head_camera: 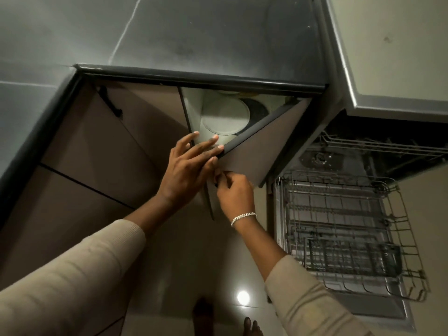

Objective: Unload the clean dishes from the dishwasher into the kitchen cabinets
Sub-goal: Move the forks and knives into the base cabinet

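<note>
Head view: my left hand (186, 166) is spread wide, grip open, fingertips (219, 147) resting on the top edge of the cabinet door (261, 146), which stands ajar. My right hand (235, 190) has a narrow grip, pinched on the door's lower corner; one bracelet (243, 218) on that wrist. Inside the cabinet, one white plate (226, 115) showing, something dark just beside it. Off to the right, the dishwasher's lower rack (344, 229) pulled out, one upper rack (378, 144) above it, two racks counted
</note>
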